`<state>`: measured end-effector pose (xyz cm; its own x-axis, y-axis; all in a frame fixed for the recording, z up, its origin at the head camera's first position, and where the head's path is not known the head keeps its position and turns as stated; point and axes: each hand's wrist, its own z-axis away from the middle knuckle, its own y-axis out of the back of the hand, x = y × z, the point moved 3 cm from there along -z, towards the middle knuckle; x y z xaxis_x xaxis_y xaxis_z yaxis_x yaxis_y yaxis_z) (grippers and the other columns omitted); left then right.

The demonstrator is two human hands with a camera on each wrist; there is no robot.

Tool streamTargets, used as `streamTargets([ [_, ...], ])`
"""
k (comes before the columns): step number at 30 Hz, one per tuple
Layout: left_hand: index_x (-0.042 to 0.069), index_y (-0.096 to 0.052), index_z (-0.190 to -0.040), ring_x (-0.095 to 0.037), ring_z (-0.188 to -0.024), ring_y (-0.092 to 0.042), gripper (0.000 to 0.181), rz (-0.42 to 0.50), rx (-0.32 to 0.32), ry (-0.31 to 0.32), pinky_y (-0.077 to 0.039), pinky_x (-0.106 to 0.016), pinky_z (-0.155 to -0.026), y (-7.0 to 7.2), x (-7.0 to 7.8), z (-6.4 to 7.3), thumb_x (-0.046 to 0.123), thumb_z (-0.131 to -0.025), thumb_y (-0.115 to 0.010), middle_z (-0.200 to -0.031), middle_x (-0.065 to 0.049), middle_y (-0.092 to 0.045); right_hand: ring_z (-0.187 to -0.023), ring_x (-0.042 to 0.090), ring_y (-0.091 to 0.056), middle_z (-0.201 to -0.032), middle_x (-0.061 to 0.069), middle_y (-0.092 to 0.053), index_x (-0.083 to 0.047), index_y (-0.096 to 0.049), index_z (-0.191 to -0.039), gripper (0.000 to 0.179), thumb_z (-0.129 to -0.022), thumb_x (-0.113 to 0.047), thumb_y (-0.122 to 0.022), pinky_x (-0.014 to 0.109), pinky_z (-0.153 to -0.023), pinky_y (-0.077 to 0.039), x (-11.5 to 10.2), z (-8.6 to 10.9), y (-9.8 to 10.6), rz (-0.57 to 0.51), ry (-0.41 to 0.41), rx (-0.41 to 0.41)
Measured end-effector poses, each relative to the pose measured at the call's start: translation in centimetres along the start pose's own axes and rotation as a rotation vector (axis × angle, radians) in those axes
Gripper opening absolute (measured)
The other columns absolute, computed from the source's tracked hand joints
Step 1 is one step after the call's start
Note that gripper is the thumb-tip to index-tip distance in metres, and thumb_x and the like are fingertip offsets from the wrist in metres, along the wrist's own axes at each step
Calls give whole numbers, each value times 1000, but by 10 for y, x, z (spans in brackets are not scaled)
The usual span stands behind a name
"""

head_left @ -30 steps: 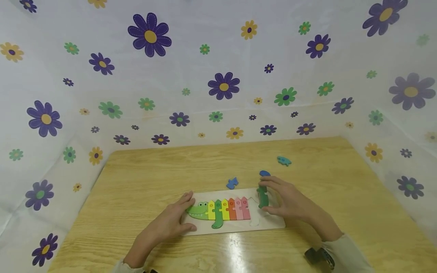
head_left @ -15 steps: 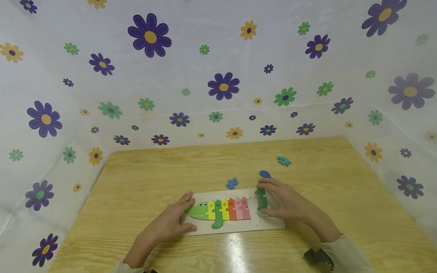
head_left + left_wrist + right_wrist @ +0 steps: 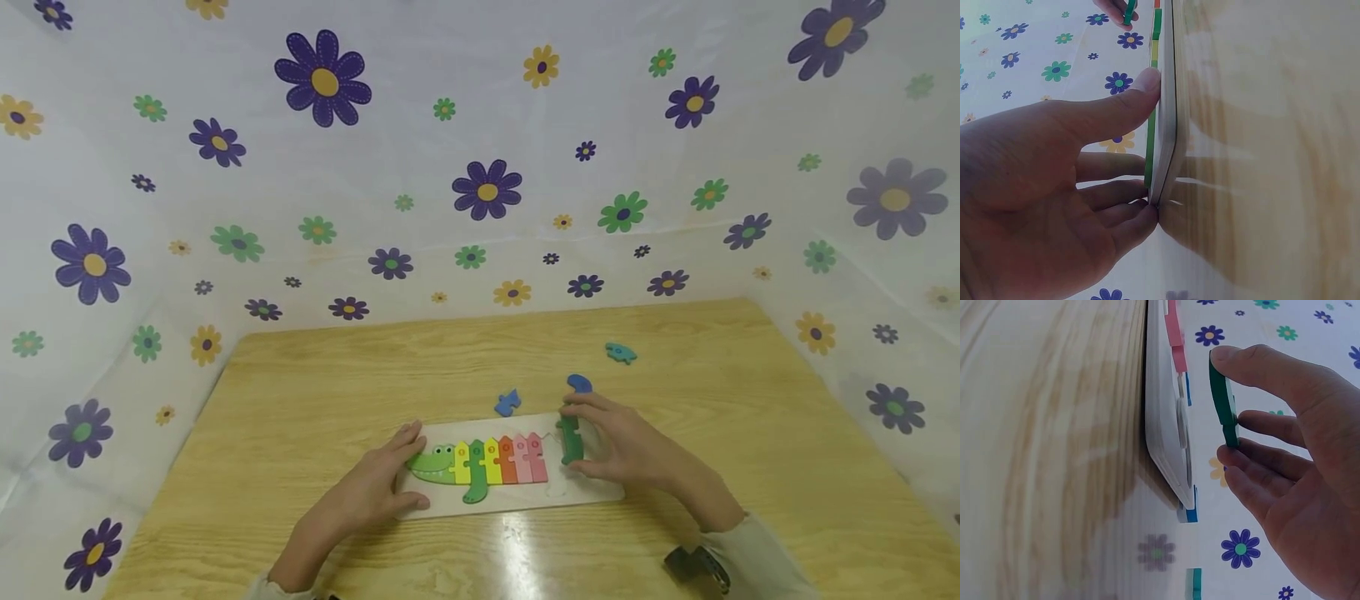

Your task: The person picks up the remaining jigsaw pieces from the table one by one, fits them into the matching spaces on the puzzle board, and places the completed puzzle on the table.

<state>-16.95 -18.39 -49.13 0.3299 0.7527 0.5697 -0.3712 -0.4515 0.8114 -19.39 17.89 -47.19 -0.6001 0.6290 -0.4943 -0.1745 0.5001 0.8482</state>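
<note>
My left hand (image 3: 367,482) rests at the left end of a wooden puzzle board (image 3: 510,497). In the left wrist view its straight thumb presses the board's top face, and the fingertips touch the edge. A crocodile lies in the board: a green head (image 3: 435,465), then yellow, green, orange and pink body pieces (image 3: 527,458). Over the right part of the board, my right hand (image 3: 630,442) pinches a dark green puzzle piece (image 3: 572,440) between thumb and fingertips. The right wrist view shows that piece (image 3: 1224,400) raised off the board, with a gap beneath. Beside the pink pieces is a bare outlined recess (image 3: 555,479).
Behind the board lie a blue puzzle piece (image 3: 507,403) and a dark blue curved piece (image 3: 578,383). A teal piece (image 3: 621,353) sits farther back on the wooden table (image 3: 337,375). A flowered white sheet (image 3: 420,142) stands along the back and sides.
My right hand has moved slightly left with the dark green puzzle piece, bringing it closer to the pink pieces. The left hand keeps its place on the board. The head view has shifted a little.
</note>
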Motion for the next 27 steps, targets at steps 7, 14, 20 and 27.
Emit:
streamTargets([
  [7, -3, -47, -150, -36, -154, -22, 84, 7, -5, 39, -24, -60, -121, -2, 0, 3, 30, -84, -86, -167, -15, -25, -138, 37, -50, -147, 15, -55, -5, -63, -134, 66, -80, -30, -90, 54, -110, -45, -4, 0, -2, -19, -29, -36],
  [14, -4, -47, -150, -36, -154, -23, 84, -10, -2, 23, -26, -56, -121, -3, -1, 1, 31, -84, -86, -167, -16, -26, -137, 36, -51, -147, 15, -55, -5, -63, -135, 66, -80, -31, -90, 53, -110, -45, -3, 0, -3, 2, -17, -39],
  [20, -4, -47, -150, -36, -154, -23, 85, -9, -3, 25, -26, -57, -121, -1, 0, -1, 31, -84, -86, -167, -16, -26, -137, 35, -51, -146, 14, -56, -5, -64, -134, 65, -80, -32, -90, 53, -111, -45, -3, 0, -1, -1, -6, -39],
  [27, -4, -46, -151, -36, -154, -23, 85, -12, -10, 27, -26, -57, -121, -1, 0, -2, 31, -84, -86, -167, -16, -25, -132, 37, -55, -142, 17, -58, -3, -64, -132, 66, -78, -30, -92, 53, -108, -47, -3, 0, -2, 12, 33, -25],
])
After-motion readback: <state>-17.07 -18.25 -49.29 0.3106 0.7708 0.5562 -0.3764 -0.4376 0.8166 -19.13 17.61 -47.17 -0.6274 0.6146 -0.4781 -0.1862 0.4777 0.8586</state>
